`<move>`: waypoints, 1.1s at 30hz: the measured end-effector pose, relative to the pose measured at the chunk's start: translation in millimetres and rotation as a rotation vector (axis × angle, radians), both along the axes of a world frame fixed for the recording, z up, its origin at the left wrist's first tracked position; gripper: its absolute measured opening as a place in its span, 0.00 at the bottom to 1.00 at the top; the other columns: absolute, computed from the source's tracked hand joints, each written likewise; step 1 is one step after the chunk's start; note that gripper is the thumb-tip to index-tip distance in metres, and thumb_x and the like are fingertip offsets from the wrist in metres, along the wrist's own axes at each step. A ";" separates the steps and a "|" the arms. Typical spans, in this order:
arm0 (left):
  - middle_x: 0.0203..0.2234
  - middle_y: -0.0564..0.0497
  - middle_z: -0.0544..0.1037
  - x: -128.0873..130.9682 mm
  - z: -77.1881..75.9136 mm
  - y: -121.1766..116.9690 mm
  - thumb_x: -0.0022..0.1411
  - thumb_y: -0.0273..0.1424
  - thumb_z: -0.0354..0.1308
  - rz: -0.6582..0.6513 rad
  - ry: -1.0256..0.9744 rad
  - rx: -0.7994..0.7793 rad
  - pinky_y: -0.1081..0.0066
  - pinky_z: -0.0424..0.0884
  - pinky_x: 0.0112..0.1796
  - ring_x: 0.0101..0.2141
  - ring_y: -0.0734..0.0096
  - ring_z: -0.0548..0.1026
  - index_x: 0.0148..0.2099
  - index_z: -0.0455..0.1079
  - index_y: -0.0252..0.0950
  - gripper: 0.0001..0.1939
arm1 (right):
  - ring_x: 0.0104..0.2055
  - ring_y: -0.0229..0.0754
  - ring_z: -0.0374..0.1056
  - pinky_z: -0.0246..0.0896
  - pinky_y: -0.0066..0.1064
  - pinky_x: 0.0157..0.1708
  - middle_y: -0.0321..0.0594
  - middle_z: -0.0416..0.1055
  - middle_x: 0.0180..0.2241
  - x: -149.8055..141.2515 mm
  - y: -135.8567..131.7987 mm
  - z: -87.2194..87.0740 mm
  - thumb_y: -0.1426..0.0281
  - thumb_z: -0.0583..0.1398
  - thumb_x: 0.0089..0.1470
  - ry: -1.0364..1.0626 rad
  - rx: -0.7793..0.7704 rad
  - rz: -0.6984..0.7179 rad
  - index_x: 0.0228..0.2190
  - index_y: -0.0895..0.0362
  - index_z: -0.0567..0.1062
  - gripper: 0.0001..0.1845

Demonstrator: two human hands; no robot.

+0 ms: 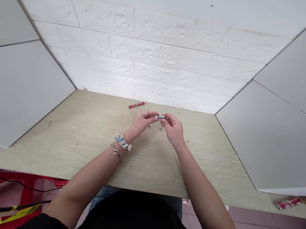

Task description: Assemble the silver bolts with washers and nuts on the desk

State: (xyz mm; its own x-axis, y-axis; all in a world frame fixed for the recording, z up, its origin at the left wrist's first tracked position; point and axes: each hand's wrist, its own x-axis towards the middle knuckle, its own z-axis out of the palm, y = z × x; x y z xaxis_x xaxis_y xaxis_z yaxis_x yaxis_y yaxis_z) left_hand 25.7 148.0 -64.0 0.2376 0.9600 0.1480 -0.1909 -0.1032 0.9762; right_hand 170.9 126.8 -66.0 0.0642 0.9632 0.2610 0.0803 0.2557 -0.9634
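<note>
Above the middle of the table, my left hand [142, 121] and my right hand [172, 127] meet at a small silvery metal bolt [160, 117]. It lies level, its left end pinched in my left fingertips and its right end in my right fingertips. A wider part shows around its shank, too small to make out clearly. Just below my fingers, a metal nut [161, 128] rests on the table. Another small metal piece [149, 125] lies beside my left thumb, partly hidden by the hand.
A red marker pen [136, 105] lies on the wooden table [83, 131] near the white brick-pattern wall [161, 53]. Grey panels stand on both sides. A red can-like object [288, 203] sits at the right front edge. A red stool [26, 190] is below left.
</note>
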 end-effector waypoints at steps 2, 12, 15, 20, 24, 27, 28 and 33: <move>0.32 0.50 0.76 -0.4 1.7 -1.0 0.45 0.34 0.64 -0.006 0.004 0.000 0.73 0.62 0.32 0.33 0.72 0.71 0.38 0.73 0.35 0.15 | 0.30 0.37 0.65 0.61 0.31 0.31 0.38 0.71 0.30 1.5 -0.2 1.3 0.64 0.59 0.44 -0.017 0.004 -0.003 0.36 0.56 0.72 0.16; 0.31 0.51 0.76 1.8 11.1 -8.8 0.45 0.35 0.64 0.037 0.088 -0.010 0.71 0.63 0.32 0.31 0.73 0.70 0.36 0.74 0.36 0.14 | 0.24 0.35 0.62 0.57 0.28 0.25 0.36 0.68 0.23 3.6 -8.8 12.5 0.54 0.57 0.46 -0.180 -0.016 -0.062 0.27 0.57 0.72 0.18; 0.32 0.50 0.77 4.8 14.1 -12.8 0.45 0.33 0.64 0.008 0.056 -0.008 0.70 0.64 0.36 0.33 0.72 0.70 0.35 0.74 0.36 0.12 | 0.22 0.34 0.59 0.54 0.27 0.24 0.34 0.64 0.18 2.9 -12.6 14.4 0.50 0.52 0.49 -0.265 0.010 -0.086 0.20 0.57 0.67 0.23; 0.31 0.51 0.77 9.0 11.8 -14.5 0.45 0.32 0.64 -0.058 0.004 -0.017 0.68 0.65 0.40 0.33 0.72 0.71 0.35 0.74 0.35 0.12 | 0.19 0.33 0.53 0.50 0.27 0.22 0.33 0.55 0.13 1.9 -10.7 8.7 0.45 0.47 0.49 -0.204 -0.015 -0.091 0.12 0.56 0.57 0.30; 0.30 0.51 0.76 10.9 6.8 -11.9 0.45 0.32 0.64 -0.035 -0.084 -0.057 0.69 0.65 0.40 0.32 0.74 0.71 0.35 0.74 0.35 0.12 | 0.19 0.34 0.56 0.52 0.28 0.23 0.34 0.56 0.13 3.1 -7.3 6.2 0.46 0.43 0.51 -0.150 -0.013 0.019 0.12 0.56 0.57 0.31; 0.30 0.51 0.76 11.1 4.7 -10.0 0.44 0.32 0.65 0.000 -0.169 -0.125 0.69 0.65 0.40 0.32 0.75 0.71 0.34 0.73 0.35 0.12 | 0.21 0.35 0.57 0.53 0.28 0.25 0.35 0.58 0.14 3.2 -8.8 8.2 0.48 0.45 0.52 -0.204 0.022 0.065 0.12 0.56 0.59 0.29; 0.30 0.51 0.76 11.0 4.5 -9.5 0.43 0.32 0.65 0.012 -0.192 -0.145 0.70 0.65 0.40 0.32 0.75 0.71 0.34 0.73 0.35 0.13 | 0.21 0.35 0.56 0.53 0.29 0.25 0.34 0.58 0.15 2.9 -9.9 9.0 0.49 0.46 0.52 -0.228 0.029 0.055 0.13 0.56 0.59 0.28; 0.29 0.51 0.76 9.7 5.6 -7.7 0.42 0.32 0.66 0.039 -0.199 -0.150 0.71 0.65 0.37 0.31 0.76 0.71 0.35 0.73 0.34 0.14 | 0.23 0.34 0.57 0.55 0.28 0.25 0.33 0.63 0.21 1.1 -11.3 9.4 0.56 0.54 0.49 -0.232 0.128 -0.103 0.25 0.56 0.65 0.15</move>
